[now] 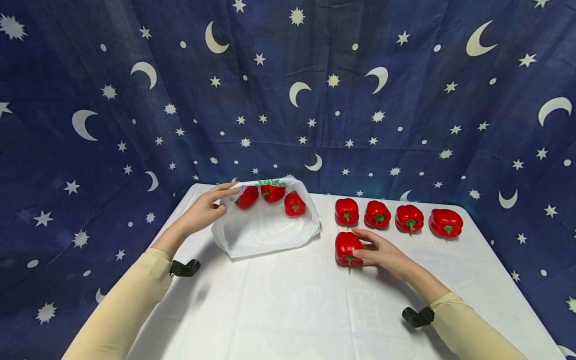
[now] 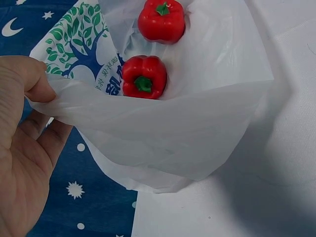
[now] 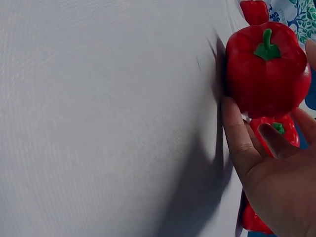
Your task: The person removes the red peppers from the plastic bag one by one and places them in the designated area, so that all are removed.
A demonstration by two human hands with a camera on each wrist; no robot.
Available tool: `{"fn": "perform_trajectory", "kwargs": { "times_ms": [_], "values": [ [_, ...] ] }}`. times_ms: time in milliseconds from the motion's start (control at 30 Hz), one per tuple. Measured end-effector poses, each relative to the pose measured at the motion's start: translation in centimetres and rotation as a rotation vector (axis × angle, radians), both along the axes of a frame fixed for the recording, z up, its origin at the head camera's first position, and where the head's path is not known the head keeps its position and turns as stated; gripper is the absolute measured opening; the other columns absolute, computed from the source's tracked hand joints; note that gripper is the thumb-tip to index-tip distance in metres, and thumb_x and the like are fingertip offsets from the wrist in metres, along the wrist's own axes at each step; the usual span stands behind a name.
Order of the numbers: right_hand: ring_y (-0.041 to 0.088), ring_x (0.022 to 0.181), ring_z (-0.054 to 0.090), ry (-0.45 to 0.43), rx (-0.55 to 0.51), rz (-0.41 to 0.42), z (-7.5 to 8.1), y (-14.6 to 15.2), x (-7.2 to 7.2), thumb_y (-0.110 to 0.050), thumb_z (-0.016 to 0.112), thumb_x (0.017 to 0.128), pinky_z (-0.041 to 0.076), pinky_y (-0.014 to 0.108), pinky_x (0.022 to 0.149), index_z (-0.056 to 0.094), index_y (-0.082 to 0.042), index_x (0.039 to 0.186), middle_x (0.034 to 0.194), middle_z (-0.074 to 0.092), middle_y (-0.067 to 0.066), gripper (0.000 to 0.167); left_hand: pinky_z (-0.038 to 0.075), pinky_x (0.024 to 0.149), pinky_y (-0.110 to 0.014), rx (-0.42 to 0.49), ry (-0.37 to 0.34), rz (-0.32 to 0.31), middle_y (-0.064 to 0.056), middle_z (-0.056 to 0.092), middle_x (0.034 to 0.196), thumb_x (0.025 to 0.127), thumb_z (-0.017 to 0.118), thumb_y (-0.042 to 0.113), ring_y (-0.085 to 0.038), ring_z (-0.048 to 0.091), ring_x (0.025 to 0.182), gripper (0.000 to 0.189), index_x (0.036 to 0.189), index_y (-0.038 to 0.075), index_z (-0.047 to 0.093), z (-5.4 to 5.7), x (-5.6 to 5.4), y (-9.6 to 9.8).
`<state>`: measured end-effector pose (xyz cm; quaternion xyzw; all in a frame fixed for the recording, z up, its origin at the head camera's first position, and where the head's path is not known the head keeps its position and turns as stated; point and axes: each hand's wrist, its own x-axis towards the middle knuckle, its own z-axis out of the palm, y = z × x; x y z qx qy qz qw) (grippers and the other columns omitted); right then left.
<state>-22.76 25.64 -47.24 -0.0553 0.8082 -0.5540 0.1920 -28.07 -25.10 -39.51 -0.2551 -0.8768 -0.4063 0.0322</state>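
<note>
My left hand (image 1: 204, 210) pinches the rim of a white plastic bag (image 2: 173, 133) between thumb and fingers. The bag's mouth faces me, and a green and blue tree print shows inside. Three red bell peppers lie in it, among them one pepper (image 1: 294, 204) at the right. Beside another red bell pepper (image 1: 346, 248) on the table, my right hand (image 1: 382, 252) has thumb and fingers spread at its edge. In the right wrist view a fingertip meets that pepper's lower edge, with a gap before the palm. Its green stem faces me.
Behind the right hand, several red bell peppers stand in a row, with one (image 1: 445, 223) at the right end. A white cloth (image 1: 292, 305) covers the table. Dark blue fabric (image 1: 270, 125) with moons and stars hangs at the back and sides.
</note>
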Motion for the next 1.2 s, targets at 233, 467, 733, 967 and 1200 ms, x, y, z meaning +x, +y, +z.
{"fn": "perform_trajectory", "kwargs": {
  "times_ms": [233,467,733,967,1200],
  "values": [
    [0.045,0.139,0.043,0.08,-0.012,0.023,0.6,1.6,0.0,-0.032,0.076,0.091,0.054,0.046,0.093,0.033,-0.009,0.16,0.163,0.029,0.021,0.084,0.037,0.061,-0.03,-0.003,-0.008,0.011,-0.002,0.035,0.163,0.094,0.049,-0.009,-0.025,0.043,0.135,0.056,0.148,0.007,0.056,0.2,0.1,0.2],
    [0.04,0.129,0.053,0.191,-0.037,0.003,2.8,2.5,0.0,-0.031,0.071,0.097,0.056,0.042,0.091,0.036,-0.005,0.157,0.159,0.035,0.023,0.075,0.035,0.06,-0.029,-0.017,0.002,0.034,-0.008,0.035,0.163,0.093,0.046,-0.013,-0.029,0.042,0.136,0.056,0.147,0.001,0.055,1.0,0.7,1.0],
    [0.03,0.128,0.054,0.245,-0.085,0.009,5.5,1.1,-0.4,-0.028,0.071,0.097,0.056,0.035,0.089,0.042,-0.008,0.155,0.157,0.041,0.016,0.067,0.036,0.058,-0.03,-0.013,0.0,0.028,-0.001,0.035,0.163,0.094,0.049,-0.009,-0.025,0.043,0.138,0.057,0.147,0.008,0.057,0.6,0.1,0.5],
    [0.038,0.131,0.052,0.256,-0.058,0.087,7.1,-2.3,-0.7,-0.026,0.071,0.096,0.051,0.043,0.099,0.048,-0.01,0.152,0.153,0.047,0.014,0.062,0.039,0.062,-0.03,0.004,0.012,0.01,0.002,0.037,0.162,0.093,0.048,-0.009,-0.024,0.051,0.118,0.058,0.147,0.009,0.057,0.6,-0.2,0.3],
    [0.039,0.138,0.046,0.267,-0.041,0.212,7.2,-6.2,-1.7,-0.03,0.071,0.095,0.047,0.048,0.104,0.047,-0.01,0.152,0.154,0.047,0.011,0.065,0.039,0.061,-0.03,0.013,0.009,0.012,0.002,0.038,0.161,0.094,0.047,-0.009,-0.024,0.051,0.113,0.058,0.149,0.008,0.054,0.9,-0.3,0.5]
  ]
}}
